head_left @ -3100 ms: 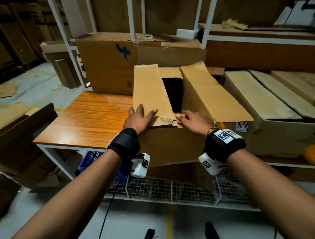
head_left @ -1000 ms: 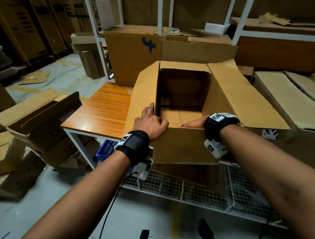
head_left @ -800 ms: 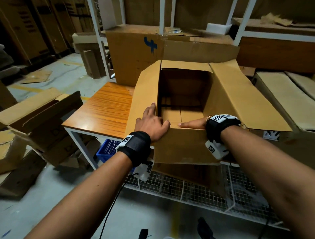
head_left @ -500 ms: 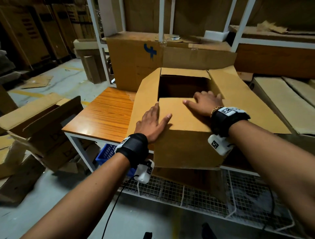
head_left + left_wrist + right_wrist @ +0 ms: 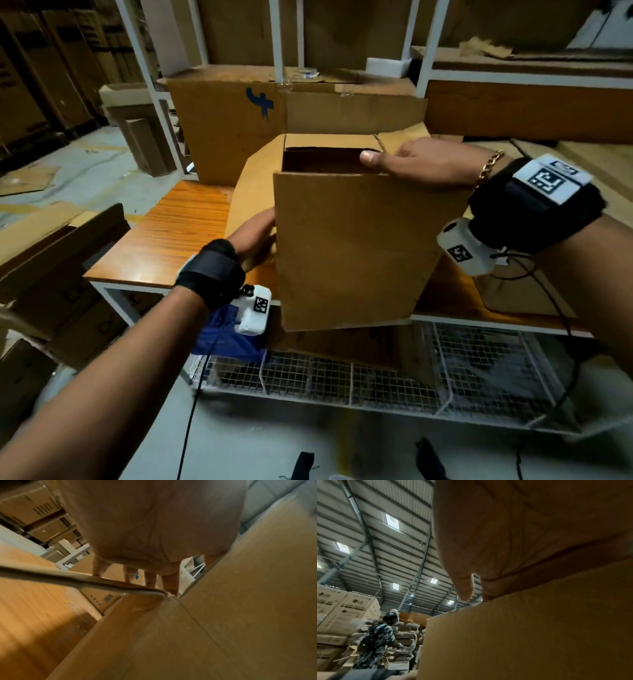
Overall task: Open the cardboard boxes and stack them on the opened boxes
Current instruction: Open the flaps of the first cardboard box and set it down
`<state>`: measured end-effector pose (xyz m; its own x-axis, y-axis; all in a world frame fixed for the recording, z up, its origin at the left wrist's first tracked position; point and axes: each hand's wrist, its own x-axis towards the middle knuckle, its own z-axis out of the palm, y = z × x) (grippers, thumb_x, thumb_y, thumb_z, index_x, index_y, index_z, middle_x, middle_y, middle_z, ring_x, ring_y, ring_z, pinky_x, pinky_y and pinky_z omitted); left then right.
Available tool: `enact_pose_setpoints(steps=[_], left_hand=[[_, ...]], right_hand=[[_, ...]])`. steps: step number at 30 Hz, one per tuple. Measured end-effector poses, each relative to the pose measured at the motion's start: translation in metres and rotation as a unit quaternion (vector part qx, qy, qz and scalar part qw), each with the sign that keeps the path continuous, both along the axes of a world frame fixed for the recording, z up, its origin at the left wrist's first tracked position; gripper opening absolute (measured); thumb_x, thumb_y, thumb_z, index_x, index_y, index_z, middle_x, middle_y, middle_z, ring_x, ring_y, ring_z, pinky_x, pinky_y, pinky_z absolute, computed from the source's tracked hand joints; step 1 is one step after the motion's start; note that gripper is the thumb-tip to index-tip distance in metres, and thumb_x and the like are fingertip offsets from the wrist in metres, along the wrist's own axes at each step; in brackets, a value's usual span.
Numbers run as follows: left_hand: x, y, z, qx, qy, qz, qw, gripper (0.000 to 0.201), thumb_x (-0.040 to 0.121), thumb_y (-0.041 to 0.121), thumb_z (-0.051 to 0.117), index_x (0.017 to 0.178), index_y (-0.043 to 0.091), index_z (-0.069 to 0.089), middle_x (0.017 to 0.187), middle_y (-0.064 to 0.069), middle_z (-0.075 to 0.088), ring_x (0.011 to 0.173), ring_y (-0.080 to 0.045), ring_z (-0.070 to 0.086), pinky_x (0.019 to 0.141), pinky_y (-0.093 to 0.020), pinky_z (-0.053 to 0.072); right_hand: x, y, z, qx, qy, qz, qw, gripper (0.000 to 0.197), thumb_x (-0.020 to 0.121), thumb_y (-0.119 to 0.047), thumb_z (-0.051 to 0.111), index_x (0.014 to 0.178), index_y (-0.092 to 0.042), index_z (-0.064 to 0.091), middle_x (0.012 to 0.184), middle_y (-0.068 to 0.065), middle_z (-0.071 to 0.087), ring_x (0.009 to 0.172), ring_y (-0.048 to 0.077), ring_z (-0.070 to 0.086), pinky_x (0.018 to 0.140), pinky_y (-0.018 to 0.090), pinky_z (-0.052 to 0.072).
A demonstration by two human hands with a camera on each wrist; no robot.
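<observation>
Right hand (image 5: 421, 161) grasps the cardboard box (image 5: 349, 250) at its rim; left hand (image 5: 255, 233) presses straight-fingered on its flap (image 5: 255, 185). Keep the 2 hands level, box upright between them.

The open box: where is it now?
Head view, centre: the box is at the near edge of the table, the left hand on its left side, the right hand gripping its top right rim.

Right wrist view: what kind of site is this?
Most likely a warehouse: a high corrugated metal roof with skylights, tall stacked cartons beneath it, and, in the head view, a white shelving rack loaded with cardboard.
</observation>
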<state>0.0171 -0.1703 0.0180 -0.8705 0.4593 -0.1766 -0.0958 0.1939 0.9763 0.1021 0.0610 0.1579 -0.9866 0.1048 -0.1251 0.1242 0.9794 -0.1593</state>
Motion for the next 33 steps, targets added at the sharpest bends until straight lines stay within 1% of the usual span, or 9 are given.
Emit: enact_pose_setpoints(steps=[2, 5, 8, 11, 16, 20, 24, 29, 33], left_hand=[[-0.002, -0.001, -0.008, -0.019, 0.006, -0.046, 0.999, 0.025, 0.104, 0.019, 0.033, 0.109, 0.011, 0.057, 0.092, 0.009, 0.070, 0.093, -0.013, 0.060, 0.065, -0.010, 0.049], [-0.002, -0.006, -0.008, -0.097, 0.063, -0.077, 0.990, 0.039, 0.101, 0.013, 0.045, 0.139, 0.006, 0.044, 0.140, -0.006, 0.053, 0.124, -0.021, 0.051, 0.095, -0.017, 0.038], [-0.009, -0.013, -0.010, -0.216, 0.091, -0.114, 0.966, 0.104, 0.071, 0.056, 0.075, 0.153, 0.019, 0.024, 0.156, 0.004, 0.031, 0.135, -0.008, 0.029, 0.113, -0.032, 0.021], [-0.014, -0.014, -0.017, -0.281, 0.135, -0.128, 0.941, 0.131, 0.043, 0.085, 0.073, 0.151, 0.030, 0.024, 0.160, 0.006, 0.024, 0.148, -0.022, 0.017, 0.118, -0.056, 0.016], [-0.007, -0.003, -0.019, -0.434, 0.233, -0.162, 0.855, 0.094, 0.057, 0.084, 0.065, 0.136, 0.033, 0.055, 0.162, 0.013, 0.009, 0.149, -0.028, -0.010, 0.116, -0.059, 0.001], [-0.001, 0.004, -0.029, -0.506, 0.296, -0.127, 0.800, 0.080, 0.071, 0.076, 0.060, 0.126, 0.017, 0.064, 0.151, 0.006, 0.039, 0.149, -0.028, -0.004, 0.119, -0.051, 0.017], [-0.001, 0.004, -0.035, -0.513, 0.321, -0.098, 0.790, 0.070, 0.076, 0.075, 0.055, 0.109, 0.015, 0.070, 0.144, 0.002, 0.049, 0.150, -0.025, 0.002, 0.114, -0.048, 0.031], [-0.015, -0.006, -0.038, -0.519, 0.295, -0.099, 0.796, 0.055, 0.067, 0.083, 0.051, 0.077, 0.030, 0.057, 0.137, -0.005, 0.055, 0.150, -0.024, 0.004, 0.108, -0.049, 0.039], [-0.017, -0.014, -0.034, -0.524, 0.290, -0.099, 0.795, 0.054, 0.068, 0.082, 0.054, 0.082, 0.030, 0.057, 0.140, -0.003, 0.053, 0.150, -0.022, 0.001, 0.108, -0.048, 0.039]], right_hand=[[0.016, -0.002, 0.001, 0.007, -0.061, 0.006, 0.998, 0.074, 0.090, -0.072, 0.021, 0.115, -0.017, 0.062, 0.124, 0.008, 0.059, 0.106, 0.023, 0.057, 0.095, 0.037, 0.042], [0.035, -0.002, -0.012, -0.052, -0.199, 0.044, 0.978, 0.080, 0.077, -0.078, 0.030, 0.132, -0.028, 0.057, 0.123, -0.005, 0.058, 0.109, 0.014, 0.054, 0.108, 0.042, 0.037], [0.045, 0.001, -0.036, -0.011, -0.262, 0.099, 0.960, 0.072, 0.080, -0.076, 0.041, 0.140, -0.037, 0.047, 0.147, -0.010, 0.043, 0.130, 0.017, 0.044, 0.108, 0.039, 0.034], [0.048, 0.005, -0.068, 0.021, -0.229, 0.090, 0.969, 0.081, 0.087, -0.072, 0.041, 0.155, -0.033, 0.022, 0.162, -0.007, 0.020, 0.144, 0.020, 0.028, 0.104, 0.033, 0.027], [0.046, 0.005, -0.123, 0.090, -0.133, 0.068, 0.985, 0.098, 0.083, -0.073, 0.052, 0.157, -0.031, 0.003, 0.163, -0.002, 0.014, 0.145, 0.026, 0.023, 0.110, 0.049, 0.035], [0.045, 0.000, -0.165, 0.194, 0.004, 0.035, 0.980, 0.085, 0.088, -0.056, 0.058, 0.153, -0.030, 0.010, 0.149, 0.002, 0.034, 0.134, 0.026, 0.036, 0.100, 0.056, 0.038], [0.034, 0.007, -0.179, 0.234, 0.125, 0.022, 0.964, 0.054, 0.089, -0.049, 0.057, 0.135, -0.030, 0.037, 0.125, -0.001, 0.055, 0.114, 0.024, 0.050, 0.097, 0.052, 0.036], [0.018, 0.018, -0.171, 0.146, 0.076, 0.010, 0.986, 0.043, 0.088, -0.058, 0.059, 0.120, -0.031, 0.049, 0.117, -0.006, 0.062, 0.110, 0.020, 0.057, 0.100, 0.044, 0.037], [0.015, 0.024, -0.161, 0.116, 0.044, 0.020, 0.992, 0.037, 0.089, -0.057, 0.059, 0.116, -0.032, 0.054, 0.115, -0.007, 0.064, 0.107, 0.017, 0.059, 0.099, 0.041, 0.035]])
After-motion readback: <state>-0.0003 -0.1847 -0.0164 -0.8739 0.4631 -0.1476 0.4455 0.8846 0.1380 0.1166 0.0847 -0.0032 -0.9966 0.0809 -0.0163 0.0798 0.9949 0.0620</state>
